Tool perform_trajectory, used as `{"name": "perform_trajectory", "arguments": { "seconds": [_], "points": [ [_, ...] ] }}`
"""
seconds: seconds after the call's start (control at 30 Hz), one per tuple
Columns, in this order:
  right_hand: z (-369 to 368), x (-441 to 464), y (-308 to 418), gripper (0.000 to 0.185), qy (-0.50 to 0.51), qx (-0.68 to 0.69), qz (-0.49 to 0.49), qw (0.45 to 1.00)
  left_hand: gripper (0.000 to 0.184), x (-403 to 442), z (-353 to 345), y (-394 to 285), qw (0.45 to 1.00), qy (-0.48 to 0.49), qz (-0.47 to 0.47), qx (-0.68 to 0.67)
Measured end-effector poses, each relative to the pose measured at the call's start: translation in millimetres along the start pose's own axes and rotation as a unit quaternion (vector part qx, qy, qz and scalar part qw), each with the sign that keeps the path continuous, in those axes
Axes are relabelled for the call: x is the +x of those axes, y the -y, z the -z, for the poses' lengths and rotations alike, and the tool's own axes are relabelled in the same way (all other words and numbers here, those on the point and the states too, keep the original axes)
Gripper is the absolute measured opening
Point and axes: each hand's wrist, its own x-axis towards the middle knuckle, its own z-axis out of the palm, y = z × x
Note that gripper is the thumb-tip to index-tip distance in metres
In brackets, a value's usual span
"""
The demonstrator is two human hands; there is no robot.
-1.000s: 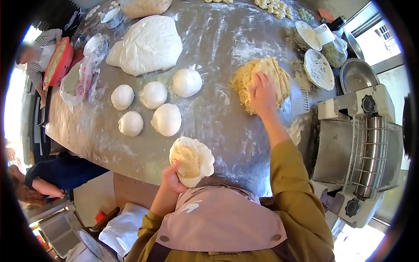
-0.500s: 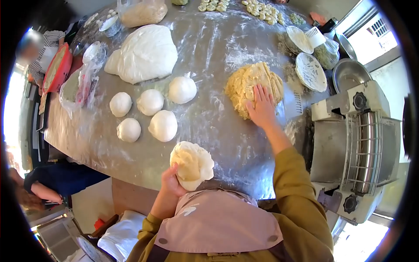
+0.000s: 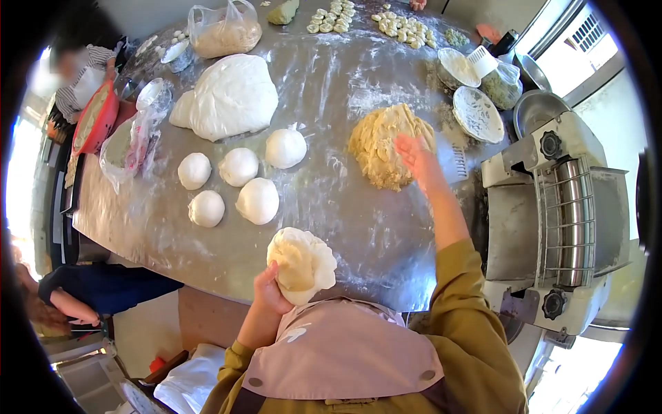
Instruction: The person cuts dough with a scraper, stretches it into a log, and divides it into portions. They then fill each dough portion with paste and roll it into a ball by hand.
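My left hand [image 3: 272, 288] is closed on the edge of a flattened piece of white dough [image 3: 318, 261] in front of the apron. A lump of yellow filling [image 3: 293, 268] lies in the hollow of that dough. My right hand [image 3: 418, 160] is over the right side of a large crumbly yellow filling mound [image 3: 383, 141]. Its fingers are extended and a little blurred; nothing shows in them, and contact with the mound cannot be made out. Several round white dough balls [image 3: 257, 201] sit on the table left of centre, below a big white dough slab [image 3: 234, 96].
A dough roller machine [image 3: 569, 221] stands right of the floured table [image 3: 324, 186]. A toothed scraper [image 3: 455, 162] lies beside the mound. Bowls [image 3: 478, 114] are at the upper right, small shaped pieces [image 3: 407, 27] at the back. Another person [image 3: 89, 76] is by a red basin [image 3: 94, 119].
My right hand has lifted from lying flat on the yellow mound, its fingers now angled differently. My left hand keeps its hold on the filled dough. The whole view has shifted slightly.
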Motion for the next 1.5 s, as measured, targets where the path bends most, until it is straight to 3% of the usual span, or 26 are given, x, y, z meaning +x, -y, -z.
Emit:
{"name": "perform_trajectory", "arguments": {
  "seconds": [0.03, 0.13, 0.23, 0.33, 0.37, 0.4, 0.47, 0.57, 0.77, 0.8, 0.9, 0.93, 1.03, 1.13, 1.17, 1.2, 1.3, 1.33, 1.37, 1.43, 1.5],
  "points": [
    [2, 3, -9, 0.064, -0.013, 0.186, 0.021, 0.982, 0.07, 0, 0, 1, 1.0, 0.009, 0.0, -0.007],
    [-1, 11, -54, 0.066, -0.099, 0.246, -0.044, 0.963, 0.071, -1, -5, -1, 1.0, 0.03, 0.003, -0.008],
    [-9, -9, -41, 0.07, -0.064, 0.261, -0.033, 0.963, 0.073, 1, -22, -4, 0.999, 0.035, -0.018, 0.006],
    [-54, -42, -34, 0.075, 0.062, 0.094, 0.047, 0.992, 0.075, 8, -27, -12, 0.998, 0.043, -0.042, 0.005],
    [-70, -67, -24, 0.083, 0.138, -0.059, 0.152, 0.977, 0.076, 15, -37, -13, 0.997, 0.064, -0.052, -0.003],
    [-87, -95, -23, 0.093, 0.204, -0.212, 0.253, 0.922, 0.076, 20, -45, -13, 0.994, 0.089, -0.06, -0.014],
    [-126, -119, -52, 0.108, 0.257, 0.058, 0.176, 0.948, 0.077, 29, -52, -11, 0.989, 0.138, -0.045, -0.037],
    [-130, -127, -52, 0.111, 0.285, 0.008, 0.14, 0.948, 0.076, 29, -51, -5, 0.99, 0.143, -0.007, -0.005],
    [-138, -133, -37, 0.099, 0.148, -0.06, 0.401, 0.902, 0.061, 25, -60, -5, 0.985, 0.088, 0.028, 0.146],
    [-140, -137, -28, 0.098, 0.137, -0.062, 0.426, 0.892, 0.052, 25, -62, -6, 0.991, 0.1, 0.054, 0.075],
    [-138, -152, -12, 0.097, 0.126, -0.188, 0.417, 0.88, 0.046, 23, -63, -4, 0.989, 0.041, 0.038, 0.138],
    [-142, -159, -9, 0.092, 0.11, -0.155, 0.404, 0.895, 0.04, 21, -65, -3, 0.986, 0.026, 0.019, 0.165],
    [-145, -167, 0, 0.089, 0.082, -0.321, 0.428, 0.841, 0.038, 21, -67, 2, 0.903, -0.017, -0.079, 0.423],
    [-149, -164, -11, 0.082, 0.07, -0.299, 0.449, 0.839, 0.036, 24, -62, -2, 0.84, 0.0, -0.089, 0.535],
    [-148, -161, -16, 0.08, 0.075, -0.284, 0.454, 0.841, 0.035, 27, -59, -5, 0.824, 0.012, -0.09, 0.559],
    [-149, -162, -21, 0.079, 0.079, -0.21, 0.415, 0.882, 0.056, 30, -58, -12, 0.851, 0.039, -0.066, 0.52],
    [-154, -168, -26, 0.079, 0.096, 0.058, 0.272, 0.956, 0.08, -4, -97, -50, 0.918, 0.102, 0.08, 0.376],
    [-157, -170, -23, 0.081, 0.108, 0.171, 0.214, 0.956, 0.102, -7, -99, -53, 0.877, 0.129, 0.077, 0.456],
    [-160, -171, -20, 0.082, 0.119, 0.281, 0.153, 0.94, 0.104, -4, -92, -46, 0.849, 0.151, -0.016, 0.507],
    [-163, -173, -22, 0.092, 0.119, 0.266, 0.118, 0.949, 0.107, 8, -67, -21, 0.762, 0.186, -0.2, 0.588],
    [-171, -171, -34, 0.097, 0.115, 0.233, 0.123, 0.958, 0.104, 10, -55, -8, 0.835, 0.134, -0.203, 0.494]
  ]
}}
